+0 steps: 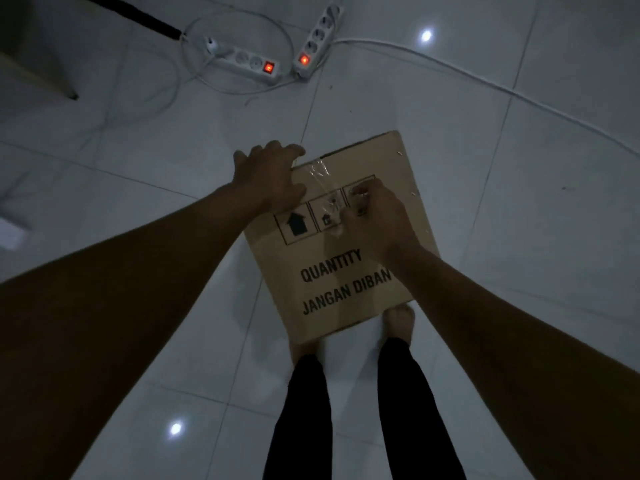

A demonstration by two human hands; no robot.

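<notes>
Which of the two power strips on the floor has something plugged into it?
The left-hand power strip: a white plug sits in its end socket. The right strip beside it shows only empty sockets.

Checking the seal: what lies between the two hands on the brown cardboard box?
In the head view, a crinkled strip of clear tape crosses the brown cardboard box between left hand and right hand.

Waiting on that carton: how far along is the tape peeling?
Early. Clear tape looks wrinkled and partly lifted near the top edge. The left grip steadies the cardboard box while the right grip pinches tape at the printed symbols. Most of the strip still looks stuck.
</notes>
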